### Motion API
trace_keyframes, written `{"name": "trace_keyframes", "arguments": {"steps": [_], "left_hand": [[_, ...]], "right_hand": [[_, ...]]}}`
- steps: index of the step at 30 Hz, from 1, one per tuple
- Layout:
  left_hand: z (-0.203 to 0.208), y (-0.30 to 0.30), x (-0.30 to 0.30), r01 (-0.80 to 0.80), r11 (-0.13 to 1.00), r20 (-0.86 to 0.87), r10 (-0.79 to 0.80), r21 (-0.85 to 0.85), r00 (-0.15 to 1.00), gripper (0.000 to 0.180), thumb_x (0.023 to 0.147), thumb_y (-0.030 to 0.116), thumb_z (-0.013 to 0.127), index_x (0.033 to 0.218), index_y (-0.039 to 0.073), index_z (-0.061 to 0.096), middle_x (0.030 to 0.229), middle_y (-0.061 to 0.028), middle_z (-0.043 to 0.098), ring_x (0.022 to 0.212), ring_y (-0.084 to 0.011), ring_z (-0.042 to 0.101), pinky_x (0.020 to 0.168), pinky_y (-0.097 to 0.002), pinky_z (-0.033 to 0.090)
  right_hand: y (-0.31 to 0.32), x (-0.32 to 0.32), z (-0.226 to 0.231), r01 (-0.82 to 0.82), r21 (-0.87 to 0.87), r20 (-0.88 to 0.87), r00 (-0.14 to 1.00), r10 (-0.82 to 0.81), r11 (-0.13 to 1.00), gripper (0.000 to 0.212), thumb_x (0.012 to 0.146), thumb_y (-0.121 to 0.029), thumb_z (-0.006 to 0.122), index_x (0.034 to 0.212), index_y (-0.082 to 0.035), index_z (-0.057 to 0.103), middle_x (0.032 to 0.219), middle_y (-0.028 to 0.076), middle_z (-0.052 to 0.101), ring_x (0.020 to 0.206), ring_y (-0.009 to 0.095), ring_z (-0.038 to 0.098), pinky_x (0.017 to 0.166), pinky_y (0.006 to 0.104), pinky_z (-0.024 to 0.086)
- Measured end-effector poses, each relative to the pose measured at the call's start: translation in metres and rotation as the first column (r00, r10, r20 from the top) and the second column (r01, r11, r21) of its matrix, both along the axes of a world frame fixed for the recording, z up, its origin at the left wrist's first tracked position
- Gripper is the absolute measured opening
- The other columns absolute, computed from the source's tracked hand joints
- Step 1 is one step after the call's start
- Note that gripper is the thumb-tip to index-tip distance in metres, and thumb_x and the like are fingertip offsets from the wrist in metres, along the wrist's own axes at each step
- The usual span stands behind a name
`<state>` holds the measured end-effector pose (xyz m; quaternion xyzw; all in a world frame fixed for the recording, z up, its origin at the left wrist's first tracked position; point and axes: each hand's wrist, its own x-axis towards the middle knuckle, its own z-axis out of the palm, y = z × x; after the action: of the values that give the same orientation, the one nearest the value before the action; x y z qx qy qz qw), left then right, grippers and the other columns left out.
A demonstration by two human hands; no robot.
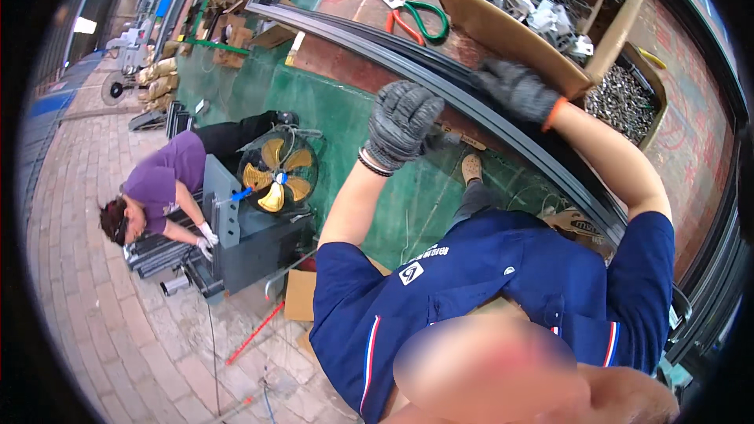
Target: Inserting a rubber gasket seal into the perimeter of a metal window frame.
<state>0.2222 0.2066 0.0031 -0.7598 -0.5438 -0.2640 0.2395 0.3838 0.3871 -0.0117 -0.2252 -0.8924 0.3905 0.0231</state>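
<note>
A grey knitted glove covers each of my hands. My left hand [403, 124] is closed, its fingers curled, at the near side of a long dark metal frame [542, 140]. Beside its thumb side a small metallic part [452, 138] shows, but I cannot tell what it is or whether I hold it. Across the frame, my right hand [517, 92] lies at the bar's inner side, against a cardboard box [491, 35]. Its fingers are blurred and partly hidden. Shears [399, 5] with one green and one red handle lie on the table beyond the frame.
White and silver metal brackets [542, 16] fill the cardboard box. A second box holds many small metal fasteners [620, 102]. To the left, a person in purple [165, 180] with white gloves works at a grey machine [259, 247], near a fan with gold blades [275, 177].
</note>
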Motion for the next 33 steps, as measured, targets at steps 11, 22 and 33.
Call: {"name": "trace_keyframes", "arguments": {"steps": [11,22,33], "left_hand": [[-0.008,0.051,-0.093,0.131,0.978,0.018,-0.130,-0.162,0.991,0.058,0.057,0.054,0.071,0.097,0.013,0.061,0.091,-0.0073,0.059,0.084,-0.0264,0.058,0.073,-0.0416,0.045],[-0.001,0.070,-0.085,0.165,0.960,0.030,-0.162,-0.226,0.986,0.021,0.059,0.024,0.060,0.077,0.014,0.061,0.071,-0.0046,0.058,0.060,-0.0228,0.055,0.052,-0.0373,0.043],[-0.012,0.038,-0.051,0.203,0.960,0.005,-0.205,-0.191,0.979,0.061,0.051,0.068,0.069,0.076,0.013,0.060,0.070,-0.0041,0.058,0.061,-0.0228,0.058,0.055,-0.0364,0.044]], "right_hand": [[0.003,-0.016,0.017,-0.201,0.005,0.199,0.960,0.196,0.980,0.035,0.093,-0.032,0.043,0.107,-0.005,0.059,0.101,0.020,0.061,0.094,0.035,0.059,0.086,0.0399,0.047],[0.003,-0.045,-0.028,-0.253,-0.330,-0.033,0.966,0.257,0.910,0.028,0.094,-0.017,0.034,0.099,-0.002,0.058,0.100,0.016,0.059,0.093,0.025,0.057,0.089,0.0356,0.042],[-0.018,-0.044,-0.046,-0.428,-0.086,-0.122,0.901,0.417,0.899,0.024,0.085,-0.015,0.045,0.093,0.002,0.060,0.086,0.022,0.062,0.083,0.037,0.060,0.074,0.0437,0.047]]}}
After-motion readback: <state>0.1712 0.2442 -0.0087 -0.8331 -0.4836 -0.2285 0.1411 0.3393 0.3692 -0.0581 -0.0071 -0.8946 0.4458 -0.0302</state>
